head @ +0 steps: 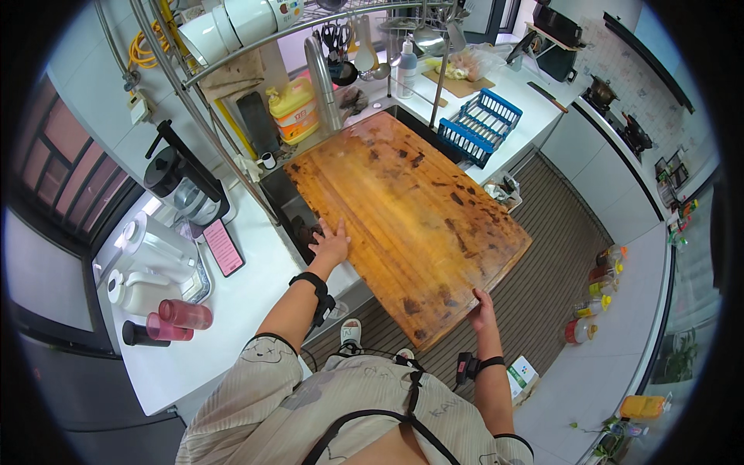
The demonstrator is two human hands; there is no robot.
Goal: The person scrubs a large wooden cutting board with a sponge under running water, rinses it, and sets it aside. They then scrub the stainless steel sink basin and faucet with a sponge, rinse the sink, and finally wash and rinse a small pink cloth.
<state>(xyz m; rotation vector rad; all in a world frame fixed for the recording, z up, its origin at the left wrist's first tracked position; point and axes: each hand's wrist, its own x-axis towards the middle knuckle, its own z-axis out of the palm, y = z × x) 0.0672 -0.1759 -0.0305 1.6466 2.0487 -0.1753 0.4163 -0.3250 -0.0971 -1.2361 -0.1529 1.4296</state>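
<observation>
A large wooden board (407,226) with dark stains lies across the sink (285,212), its near part jutting out over the floor. My left hand (330,243) rests with spread fingers on the board's left edge, beside the uncovered part of the basin. At the board's near right edge, my right hand (482,311) grips the rim, thumb on top and the other fingers mostly hidden below. A curved metal faucet (324,87) rises behind the board's far left edge.
Left on the white counter (256,308) are a phone (223,247), a white jug (142,293), pink cups (185,314) and a black-lidded dispenser (186,186). A yellow detergent jug (293,111) stands behind the sink. Right of the board are a blue rack (481,125) and a knife (547,96).
</observation>
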